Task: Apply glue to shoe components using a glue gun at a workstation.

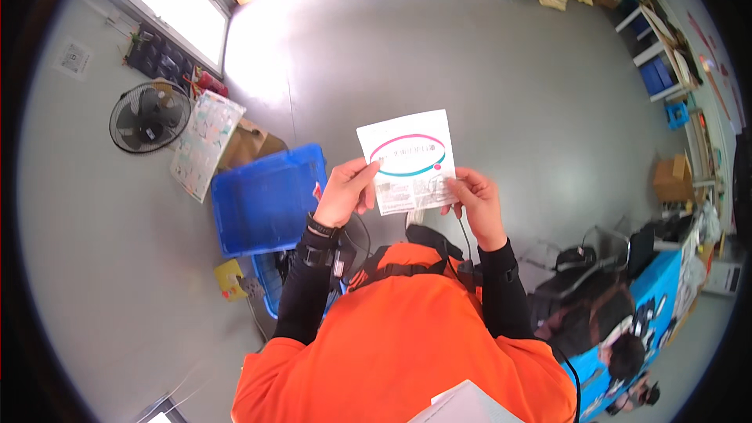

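A white, roughly square printed sheet is held up in front of my body, a little tilted. A pink and teal oval ring marks its face, with small print and pictures below. I cannot tell whether it is one leaf or a thin flat packet. My left hand pinches its left edge, thumb on the front. On the lower right edge, my right hand grips it the same way, the other fingers partly hidden behind. Black bands circle my left wrist, and black sleeves cover both forearms.
Near my left forearm is a blue plastic bin, with another blue crate partly beneath it. A black fan stands farther left. Chairs and a blue-topped table with a person are at the right. Shelves line the far right wall.
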The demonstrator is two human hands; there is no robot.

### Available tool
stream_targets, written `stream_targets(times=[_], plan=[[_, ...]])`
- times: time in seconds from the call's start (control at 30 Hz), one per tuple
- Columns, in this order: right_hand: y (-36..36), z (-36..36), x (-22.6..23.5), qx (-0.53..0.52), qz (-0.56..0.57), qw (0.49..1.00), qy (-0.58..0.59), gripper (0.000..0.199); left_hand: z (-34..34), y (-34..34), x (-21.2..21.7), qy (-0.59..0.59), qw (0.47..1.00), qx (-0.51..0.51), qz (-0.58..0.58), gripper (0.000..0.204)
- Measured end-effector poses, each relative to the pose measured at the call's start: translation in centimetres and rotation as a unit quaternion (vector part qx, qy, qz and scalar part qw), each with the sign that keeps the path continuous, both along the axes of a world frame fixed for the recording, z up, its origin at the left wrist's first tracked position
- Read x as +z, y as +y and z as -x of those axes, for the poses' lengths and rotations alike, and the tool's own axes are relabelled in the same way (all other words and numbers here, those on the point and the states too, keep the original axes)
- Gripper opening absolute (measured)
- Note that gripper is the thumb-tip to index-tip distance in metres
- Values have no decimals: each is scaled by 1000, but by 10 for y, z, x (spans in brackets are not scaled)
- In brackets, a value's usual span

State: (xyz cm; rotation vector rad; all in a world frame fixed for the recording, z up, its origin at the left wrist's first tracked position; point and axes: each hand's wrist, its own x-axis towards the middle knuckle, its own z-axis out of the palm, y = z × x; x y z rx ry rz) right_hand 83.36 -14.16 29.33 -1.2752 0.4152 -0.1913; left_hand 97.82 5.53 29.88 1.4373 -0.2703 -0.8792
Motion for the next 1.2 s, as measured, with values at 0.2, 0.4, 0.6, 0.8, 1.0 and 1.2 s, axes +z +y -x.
stream_targets(times=[0.2,0.4,0.6,0.8,1.0,1.2], plan=[[-62,-124,5,87,38,996,4,19,-93,-34,18,53,994,79,52,27],[-97,-234,15,131,28,991,7,20,-190,-59,24,33,992,121,30,29],[-107,-342,32,85,37,996,-3,20,-315,-78,19,-63,994,82,33,30],[-124,-444,37,52,31,998,-5,22,-424,-99,34,-109,992,-27,-54,26],[-137,-545,30,58,4,998,17,22,-512,-117,33,-159,981,-5,-108,26],[-168,-663,3,104,-5,995,12,22,-605,-138,27,-53,995,54,-61,27]])
